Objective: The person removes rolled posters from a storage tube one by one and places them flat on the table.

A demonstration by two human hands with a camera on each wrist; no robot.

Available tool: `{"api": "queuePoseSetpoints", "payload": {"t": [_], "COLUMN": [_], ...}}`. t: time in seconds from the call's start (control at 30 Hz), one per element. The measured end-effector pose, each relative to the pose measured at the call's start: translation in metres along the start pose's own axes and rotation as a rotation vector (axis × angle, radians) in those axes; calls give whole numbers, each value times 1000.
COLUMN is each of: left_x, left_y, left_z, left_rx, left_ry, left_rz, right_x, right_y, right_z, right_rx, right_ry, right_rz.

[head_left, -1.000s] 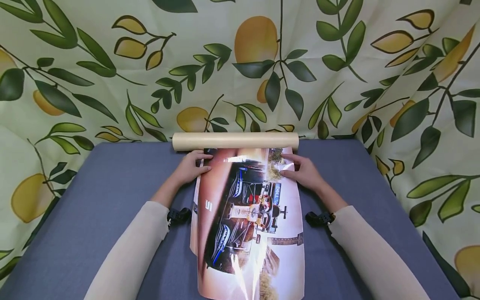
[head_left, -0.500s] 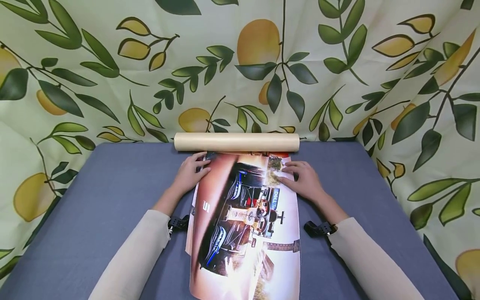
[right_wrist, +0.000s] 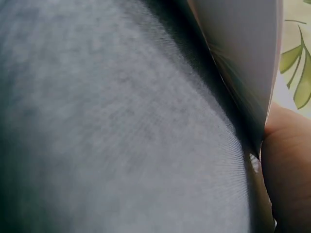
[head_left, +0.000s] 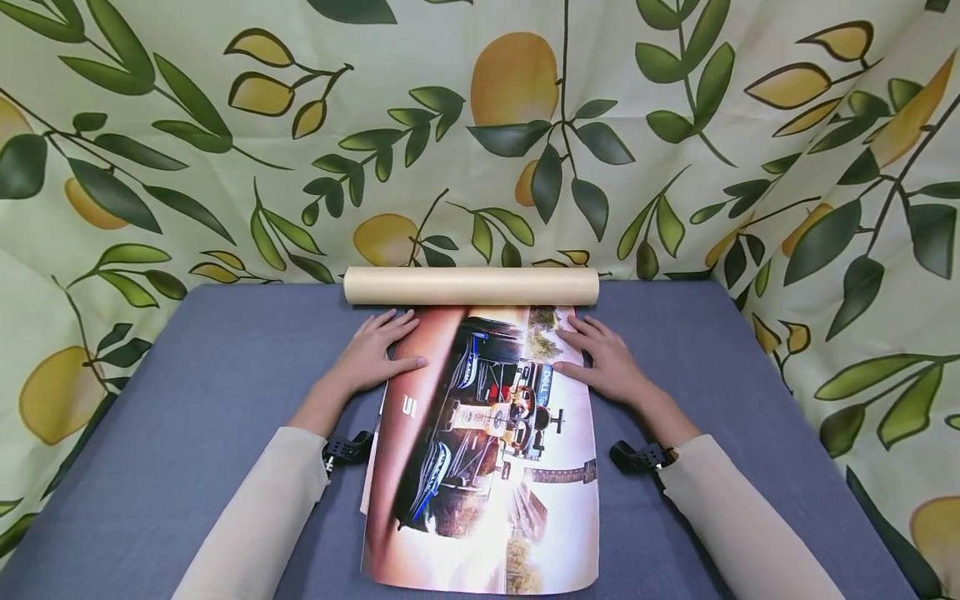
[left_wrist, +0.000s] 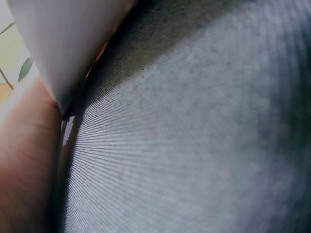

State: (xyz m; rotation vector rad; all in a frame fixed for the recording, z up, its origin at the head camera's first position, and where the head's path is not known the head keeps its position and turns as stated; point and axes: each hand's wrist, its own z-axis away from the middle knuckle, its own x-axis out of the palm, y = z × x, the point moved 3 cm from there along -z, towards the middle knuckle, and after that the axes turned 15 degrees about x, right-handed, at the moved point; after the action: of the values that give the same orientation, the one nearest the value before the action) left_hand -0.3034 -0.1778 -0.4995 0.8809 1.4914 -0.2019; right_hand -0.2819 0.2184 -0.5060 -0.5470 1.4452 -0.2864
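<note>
A glossy poster (head_left: 487,417) with a racing car printed sideways lies lengthwise down the table. Another sheet (head_left: 368,483) peeks out under its left edge. My left hand (head_left: 373,354) rests on the poster's upper left edge, fingers spread and thumb reaching onto the print. On the opposite edge my right hand (head_left: 606,358) lies with extended fingers and thumb over the margin. In the wrist views, the pale underside of the sheet (left_wrist: 68,39) rises beside the left hand, and a similar pale sheet (right_wrist: 248,48) curves up beside the right.
A cream-coloured roll (head_left: 471,286) lies across the table's far edge, just beyond the poster's top end. The table has a blue-grey cloth (head_left: 225,400). Behind it hangs a leaf-and-fruit patterned curtain (head_left: 420,50). Dark cameras (head_left: 641,457) sit at both wrists.
The poster's near end has shifted left, and its bottom edge has come into view. Both hands have slid slightly toward me, and the left hand's fingers have spread out.
</note>
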Motion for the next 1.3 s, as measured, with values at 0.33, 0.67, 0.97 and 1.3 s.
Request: {"api": "queuePoseSetpoints", "payload": {"t": [0.33, 0.67, 0.97, 1.3], "left_x": [0, -2, 1, 2], "left_y": [2, 6, 11, 17], "left_z": [-1, 10, 23, 28], "left_rx": [-53, -44, 1, -19], "left_ry": [122, 288, 35, -44], "left_rz": [28, 39, 3, -9], "right_x": [1, 1, 2, 2], "right_y": [-1, -4, 0, 1], "right_z": [-6, 4, 11, 23], "right_rx": [75, -5, -26, -23], "right_ry": [165, 243, 66, 67], "right_rz": [-50, -82, 6, -22]}}
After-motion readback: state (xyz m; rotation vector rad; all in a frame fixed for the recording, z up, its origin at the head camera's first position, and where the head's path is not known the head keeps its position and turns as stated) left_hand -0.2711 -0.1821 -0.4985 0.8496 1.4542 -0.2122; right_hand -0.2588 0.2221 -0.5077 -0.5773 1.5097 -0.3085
